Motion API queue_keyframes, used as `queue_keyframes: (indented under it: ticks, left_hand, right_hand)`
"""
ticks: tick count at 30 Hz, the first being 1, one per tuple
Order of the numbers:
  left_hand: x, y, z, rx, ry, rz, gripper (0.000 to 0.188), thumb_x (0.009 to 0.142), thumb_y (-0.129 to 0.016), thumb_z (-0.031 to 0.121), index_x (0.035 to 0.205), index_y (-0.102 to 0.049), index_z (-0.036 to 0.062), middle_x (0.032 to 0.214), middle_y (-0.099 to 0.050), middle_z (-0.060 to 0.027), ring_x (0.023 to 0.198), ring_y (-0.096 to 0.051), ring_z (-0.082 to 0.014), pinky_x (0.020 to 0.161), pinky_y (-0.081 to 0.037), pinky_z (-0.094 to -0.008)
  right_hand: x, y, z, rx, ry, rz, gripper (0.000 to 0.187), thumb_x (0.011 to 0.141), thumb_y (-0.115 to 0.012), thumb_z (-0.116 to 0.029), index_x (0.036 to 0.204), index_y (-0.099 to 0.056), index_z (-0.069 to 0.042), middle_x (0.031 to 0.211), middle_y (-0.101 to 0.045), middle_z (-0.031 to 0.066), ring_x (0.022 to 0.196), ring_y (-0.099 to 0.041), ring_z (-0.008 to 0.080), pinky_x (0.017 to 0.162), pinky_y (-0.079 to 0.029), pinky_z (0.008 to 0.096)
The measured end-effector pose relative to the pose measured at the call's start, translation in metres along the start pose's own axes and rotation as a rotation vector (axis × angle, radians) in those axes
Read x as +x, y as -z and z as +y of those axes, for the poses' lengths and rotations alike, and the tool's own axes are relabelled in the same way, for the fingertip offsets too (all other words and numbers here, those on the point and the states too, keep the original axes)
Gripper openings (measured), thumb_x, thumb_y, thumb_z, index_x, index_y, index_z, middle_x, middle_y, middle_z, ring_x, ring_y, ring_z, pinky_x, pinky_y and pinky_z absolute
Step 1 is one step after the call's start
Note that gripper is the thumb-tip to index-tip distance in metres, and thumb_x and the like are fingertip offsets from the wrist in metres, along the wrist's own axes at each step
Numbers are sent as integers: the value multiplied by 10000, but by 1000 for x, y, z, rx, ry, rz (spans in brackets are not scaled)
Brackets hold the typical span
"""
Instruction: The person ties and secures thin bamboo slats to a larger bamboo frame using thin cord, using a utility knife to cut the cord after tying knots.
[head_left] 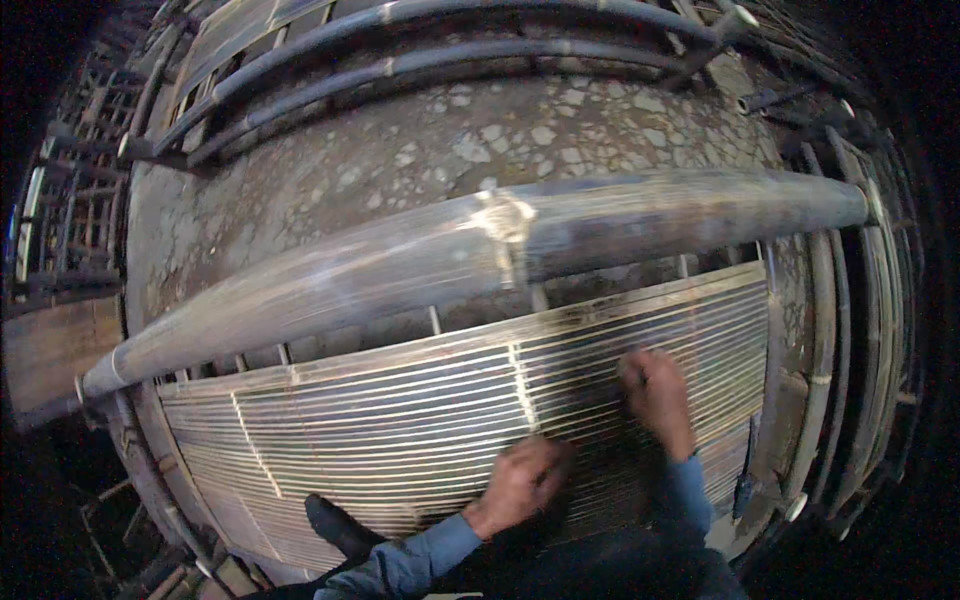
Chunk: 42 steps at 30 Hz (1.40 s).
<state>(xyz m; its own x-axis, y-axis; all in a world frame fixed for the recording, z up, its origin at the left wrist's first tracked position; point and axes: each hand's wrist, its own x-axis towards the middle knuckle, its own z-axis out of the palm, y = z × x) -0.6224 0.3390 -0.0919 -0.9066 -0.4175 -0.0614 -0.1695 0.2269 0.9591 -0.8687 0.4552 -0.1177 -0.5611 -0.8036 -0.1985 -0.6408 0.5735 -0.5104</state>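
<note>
A panel of thin, pale bamboo slats (370, 420) lies below me, with light cross-bindings running over it. My left hand (520, 485) is closed low over the middle of the slats, just below a white binding line (521, 385). Farther right and a little farther away, my right hand (662, 398) is curled closed above the panel, its fingertips in shadow. Whether either hand pinches a thin strand cannot be made out. Both forearms wear blue sleeves.
Beyond the panel, a thick bamboo pole (350, 280) crosses the view, with a pale lashing (505, 218) at its middle. Stony ground (470, 145) lies behind it. More bamboo rails (440, 60) stand at the back and right. My dark-covered foot (340, 525) rests on the slats.
</note>
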Motion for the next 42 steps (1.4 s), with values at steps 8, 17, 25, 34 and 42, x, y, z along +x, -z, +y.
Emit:
queue_keyframes:
  ticks: [8,17,25,34,42]
  left_hand:
    - [51,155,-63,359,175,627,180,890,-621,65,1025,-693,-30,979,-693,-226,926,-675,-380,833,-521,-437]
    - [81,182,-97,342,346,55,321,878,-753,354,925,-720,38,873,-719,-212,890,-690,-413,802,-520,-490]
    - [70,167,-103,525,148,211,299,900,-708,342,1019,-728,69,962,-712,-235,949,-675,-436,805,-508,-534]
    - [70,172,-109,490,76,231,279,920,-682,319,933,-690,41,923,-695,-230,891,-658,-454,765,-497,-533]
    - [86,174,-113,344,404,646,331,952,-583,273,1003,-709,-28,1008,-695,-288,999,-647,-475,881,-487,-542]
  right_hand:
    - [26,-94,-179,98,84,226,237,879,-723,-145,1081,-644,-50,998,-593,143,1001,-556,342,883,-399,468]
    - [37,-132,-196,-293,175,258,107,909,-559,-127,952,-603,-40,921,-596,135,945,-572,296,814,-440,425]
    - [25,-111,-170,510,-29,-40,71,900,-639,-72,911,-652,-3,943,-670,126,791,-667,289,681,-520,419]
    - [-6,-55,-178,944,163,-11,120,922,-727,-127,944,-728,-9,1166,-700,127,1164,-612,212,995,-475,354]
    - [37,-67,-186,1737,45,72,149,1026,-629,-164,994,-657,-21,930,-680,83,927,-654,189,915,-533,352]
